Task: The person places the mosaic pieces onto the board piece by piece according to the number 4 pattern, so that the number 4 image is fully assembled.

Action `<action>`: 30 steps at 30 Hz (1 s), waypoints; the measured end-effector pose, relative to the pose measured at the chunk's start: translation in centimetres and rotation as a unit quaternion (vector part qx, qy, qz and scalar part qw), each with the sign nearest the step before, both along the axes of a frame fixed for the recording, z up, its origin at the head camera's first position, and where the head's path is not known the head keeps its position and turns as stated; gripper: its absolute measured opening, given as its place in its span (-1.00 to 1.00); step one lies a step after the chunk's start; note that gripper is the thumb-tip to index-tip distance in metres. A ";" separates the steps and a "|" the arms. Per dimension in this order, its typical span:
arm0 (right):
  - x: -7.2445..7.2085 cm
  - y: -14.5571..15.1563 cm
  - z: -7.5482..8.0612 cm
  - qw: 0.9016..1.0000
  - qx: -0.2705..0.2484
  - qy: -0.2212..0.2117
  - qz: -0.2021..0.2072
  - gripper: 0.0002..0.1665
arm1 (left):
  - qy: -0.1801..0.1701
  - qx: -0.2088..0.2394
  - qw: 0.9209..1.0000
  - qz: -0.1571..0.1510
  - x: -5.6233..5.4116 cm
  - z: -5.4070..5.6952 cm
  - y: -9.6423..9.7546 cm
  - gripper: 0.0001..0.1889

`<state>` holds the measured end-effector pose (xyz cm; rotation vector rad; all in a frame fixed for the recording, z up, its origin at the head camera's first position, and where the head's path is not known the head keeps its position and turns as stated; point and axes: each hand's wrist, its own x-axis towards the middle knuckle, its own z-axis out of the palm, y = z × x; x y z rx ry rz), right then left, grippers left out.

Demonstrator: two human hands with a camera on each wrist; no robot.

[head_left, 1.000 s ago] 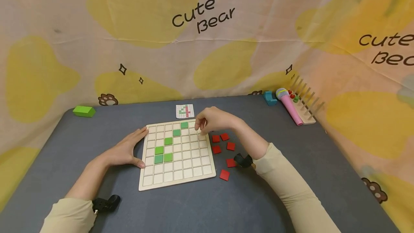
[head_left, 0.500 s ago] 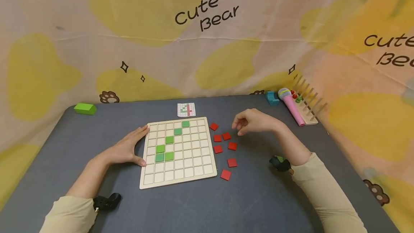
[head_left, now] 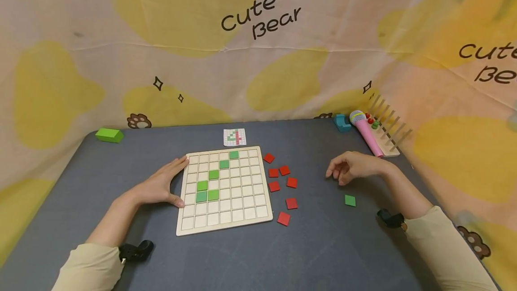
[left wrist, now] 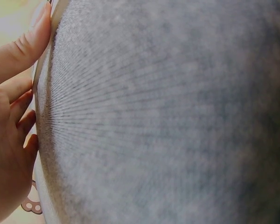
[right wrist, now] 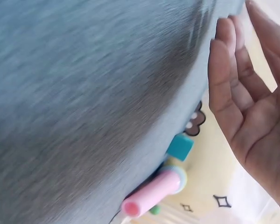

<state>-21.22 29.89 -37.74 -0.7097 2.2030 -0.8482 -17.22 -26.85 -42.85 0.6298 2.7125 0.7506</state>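
A pale wooden grid board (head_left: 238, 202) lies on the dark table, with several green tiles (head_left: 213, 174) in its cells, running diagonally from the top toward the lower left. My left hand (head_left: 159, 186) rests along the board's left edge, thumb and fingers spread. In the left wrist view its fingers (left wrist: 19, 56) touch that edge. My right hand (head_left: 355, 166) hovers over the table well to the right, fingers loosely bent and holding nothing. Just below it lies a single green tile (head_left: 350, 200). Several red tiles (head_left: 291, 203) are scattered beside the board's right edge.
Behind the board lies a small pattern card (head_left: 234, 137) with green and red squares. At the back right are a blue block (head_left: 342, 123), a pink toy microphone (head_left: 368, 136) and a wooden peg stand (head_left: 391, 149). A green block (head_left: 109, 135) sits back left.
My right hand has moved from over the board's upper right corner away to the right, past the red tiles. The lone green tile now shows uncovered. My left hand stays on the board.
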 end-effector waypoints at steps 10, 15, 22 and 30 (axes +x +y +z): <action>1.2 2.0 -0.6 0.995 0.011 -0.092 0.029 -0.45 | 0.001 0.006 1.000 0.000 0.0 -0.2 0.0 0.35; 1.4 2.3 -0.8 0.995 0.013 -0.091 0.048 -0.42 | -0.001 0.006 1.000 0.001 0.0 -0.1 0.0 0.35; 1.7 2.3 -1.4 0.996 0.021 -0.047 0.073 -0.46 | -0.003 0.003 1.000 0.001 0.0 0.0 0.0 0.35; 1.9 1.8 -1.5 0.996 0.037 -0.004 0.083 -0.56 | -0.001 0.001 1.000 0.002 0.0 0.0 -0.1 0.35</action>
